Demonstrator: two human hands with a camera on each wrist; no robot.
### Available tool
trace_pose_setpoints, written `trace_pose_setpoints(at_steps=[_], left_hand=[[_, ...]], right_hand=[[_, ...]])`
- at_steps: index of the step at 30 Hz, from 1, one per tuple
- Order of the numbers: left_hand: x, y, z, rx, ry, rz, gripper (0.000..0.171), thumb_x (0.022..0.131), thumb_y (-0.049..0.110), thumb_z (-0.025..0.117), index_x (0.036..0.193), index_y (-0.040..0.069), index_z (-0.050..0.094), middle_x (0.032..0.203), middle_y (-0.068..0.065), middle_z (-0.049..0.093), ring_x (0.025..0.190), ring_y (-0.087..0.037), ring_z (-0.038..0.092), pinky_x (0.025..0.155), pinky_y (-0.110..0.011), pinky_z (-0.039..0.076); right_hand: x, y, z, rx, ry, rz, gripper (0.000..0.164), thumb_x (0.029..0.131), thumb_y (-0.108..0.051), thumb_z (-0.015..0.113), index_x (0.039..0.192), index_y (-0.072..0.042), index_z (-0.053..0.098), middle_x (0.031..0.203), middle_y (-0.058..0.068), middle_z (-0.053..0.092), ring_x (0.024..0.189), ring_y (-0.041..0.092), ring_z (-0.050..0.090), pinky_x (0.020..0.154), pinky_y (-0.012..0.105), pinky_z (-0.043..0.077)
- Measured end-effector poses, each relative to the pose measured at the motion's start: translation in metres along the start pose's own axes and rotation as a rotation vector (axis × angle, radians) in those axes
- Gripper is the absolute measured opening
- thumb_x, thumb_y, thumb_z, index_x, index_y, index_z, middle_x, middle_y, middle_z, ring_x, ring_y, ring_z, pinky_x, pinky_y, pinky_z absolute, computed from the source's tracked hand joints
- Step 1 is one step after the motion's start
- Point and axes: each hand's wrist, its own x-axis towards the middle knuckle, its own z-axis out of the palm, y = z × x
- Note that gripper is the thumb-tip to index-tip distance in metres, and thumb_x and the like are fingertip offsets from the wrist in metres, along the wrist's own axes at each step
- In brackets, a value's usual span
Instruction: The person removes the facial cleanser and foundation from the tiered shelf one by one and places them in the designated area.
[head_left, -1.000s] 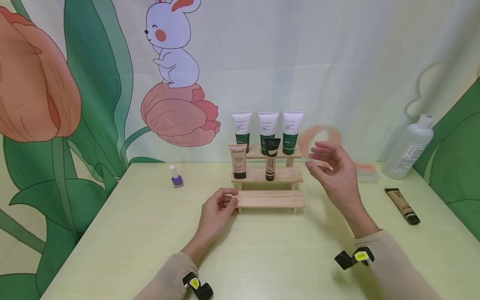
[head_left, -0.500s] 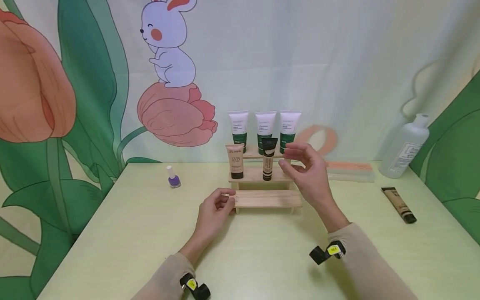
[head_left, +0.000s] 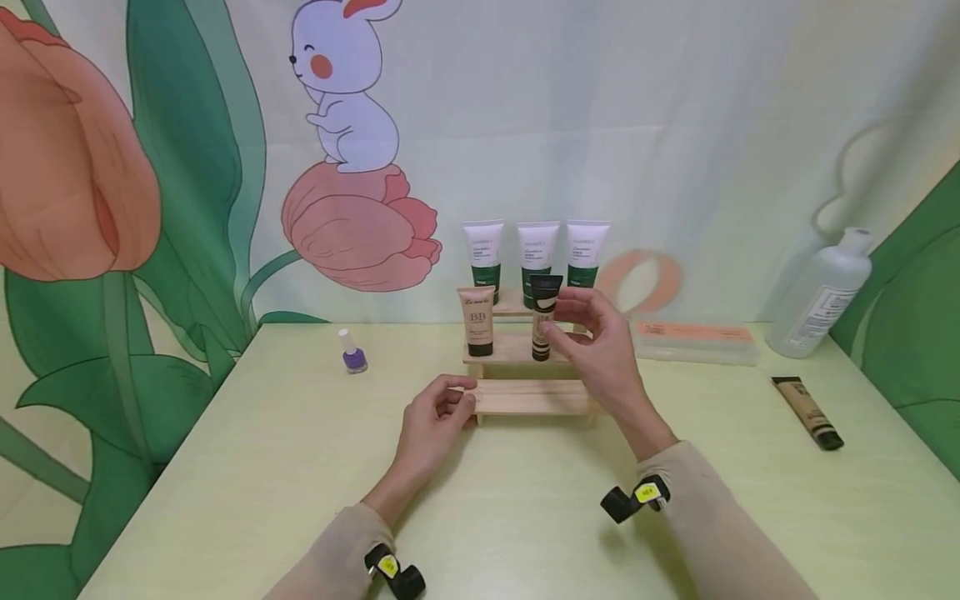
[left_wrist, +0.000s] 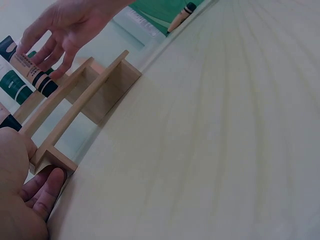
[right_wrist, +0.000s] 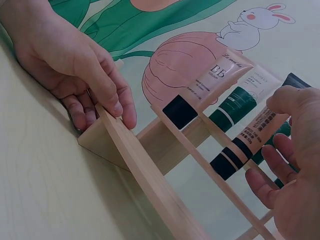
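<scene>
My left hand [head_left: 435, 421] grips the left end of the lowest step of a three-tier wooden display stand [head_left: 532, 400], thumb and fingers around the step's end. On the middle step, my right hand [head_left: 606, 354] pinches a tan-and-black cosmetic tube [right_wrist: 257, 132], thumb on its front and fingers behind. That tube is upright on its black cap. Left of it stands a beige BB cream tube [head_left: 478, 321]. Several white-and-green tubes [head_left: 483, 250] line the top step; my right hand partly covers the lower part of the rightmost one.
A purple nail polish bottle [head_left: 352, 354] stands at the left. To the right are a flat clear box with an orange label [head_left: 697, 342], a white bottle [head_left: 821, 296] and another tan-and-black tube [head_left: 808, 414] lying flat. A printed curtain [head_left: 675, 125] hangs behind the table.
My right hand has come leftward from beside the stand to the tan-and-black tube and now pinches it. The left hand keeps its place on the stand.
</scene>
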Motion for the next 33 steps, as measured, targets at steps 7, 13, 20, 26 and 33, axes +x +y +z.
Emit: trace_pose_setpoints(at_steps=[7, 13, 20, 26, 33], left_hand=[[0.0, 0.002, 0.001, 0.003, 0.004, -0.002, 0.019, 0.11, 0.01, 0.072, 0.127, 0.012, 0.076, 0.104, -0.011, 0.077, 0.088, -0.02, 0.075, 0.08, -0.028, 0.068], [0.0, 0.002, 0.001, 0.008, 0.003, 0.002, 0.018, 0.11, 0.01, 0.071, 0.127, 0.011, 0.076, 0.104, -0.011, 0.078, 0.088, -0.019, 0.075, 0.079, -0.028, 0.068], [0.0, 0.001, 0.0, 0.01, 0.001, 0.006, 0.019, 0.11, 0.01, 0.071, 0.128, 0.011, 0.076, 0.104, -0.011, 0.077, 0.088, -0.019, 0.074, 0.079, -0.027, 0.068], [0.0, 0.0, 0.0, -0.001, -0.001, 0.0, 0.019, 0.109, 0.009, 0.071, 0.127, 0.011, 0.076, 0.103, -0.01, 0.077, 0.087, -0.019, 0.074, 0.079, -0.027, 0.068], [0.0, 0.0, 0.0, 0.003, -0.004, 0.001, 0.018, 0.11, 0.009, 0.071, 0.127, 0.011, 0.076, 0.103, -0.011, 0.077, 0.086, -0.019, 0.074, 0.079, -0.027, 0.068]], right_hand=[[0.002, 0.005, 0.006, 0.002, -0.01, -0.005, 0.047, 0.1, -0.006, 0.084, 0.143, -0.006, 0.064, 0.131, 0.014, 0.072, 0.116, 0.024, 0.07, 0.092, 0.03, 0.064], [0.001, 0.007, 0.01, -0.021, -0.009, 0.004, 0.045, 0.101, -0.004, 0.082, 0.143, -0.005, 0.064, 0.13, 0.016, 0.073, 0.115, 0.022, 0.07, 0.094, 0.03, 0.065], [0.001, 0.007, 0.011, -0.033, -0.014, -0.007, 0.041, 0.102, -0.004, 0.081, 0.139, -0.005, 0.065, 0.128, 0.015, 0.073, 0.113, 0.02, 0.071, 0.093, 0.031, 0.064], [0.0, 0.002, 0.008, -0.041, -0.005, -0.014, 0.04, 0.102, -0.007, 0.081, 0.139, -0.007, 0.066, 0.126, 0.013, 0.073, 0.112, 0.021, 0.071, 0.089, 0.026, 0.061], [0.0, -0.003, 0.001, -0.058, 0.021, -0.008, 0.041, 0.104, -0.011, 0.081, 0.141, -0.009, 0.066, 0.126, 0.012, 0.072, 0.112, 0.022, 0.069, 0.091, 0.022, 0.06]])
